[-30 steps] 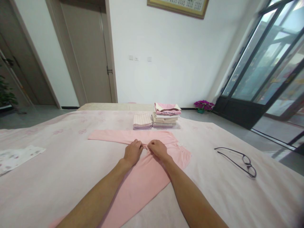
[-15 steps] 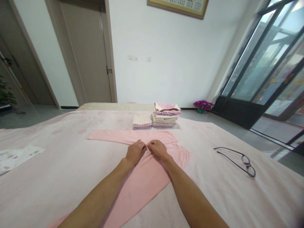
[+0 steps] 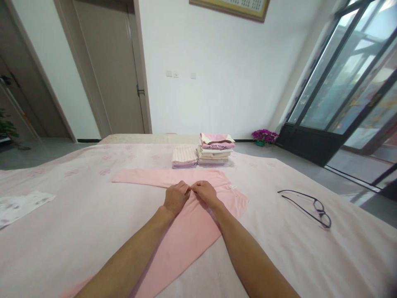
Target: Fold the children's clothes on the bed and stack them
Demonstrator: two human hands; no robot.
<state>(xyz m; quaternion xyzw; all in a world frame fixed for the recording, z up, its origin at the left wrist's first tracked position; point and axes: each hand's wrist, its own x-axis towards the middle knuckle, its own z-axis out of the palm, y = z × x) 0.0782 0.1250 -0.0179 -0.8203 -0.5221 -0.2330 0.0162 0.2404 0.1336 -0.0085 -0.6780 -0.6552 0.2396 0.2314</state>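
Spread over the bed is a pair of pink trousers (image 3: 186, 244), one leg stretching to the left and the other toward me. The gathered waist end lies to the right, with a small white tag. My left hand (image 3: 177, 196) is closed, its fingertips pinching the cloth where the two legs meet. Right beside it my right hand (image 3: 204, 192) pinches the same spot, fingers curled. The fingertips of both hands nearly touch. Part of the near leg is hidden under my left forearm.
Behind the trousers stand a folded striped cloth (image 3: 184, 157) and a taller stack of folded clothes (image 3: 215, 150). Dark-framed glasses (image 3: 310, 208) lie at the right on the bedspread (image 3: 273, 256). A white patterned cloth (image 3: 25, 206) is at the left edge.
Both hands keep their pinch on the pink trousers at nearly the same place. The whole view has shifted slightly; nothing else has visibly moved.
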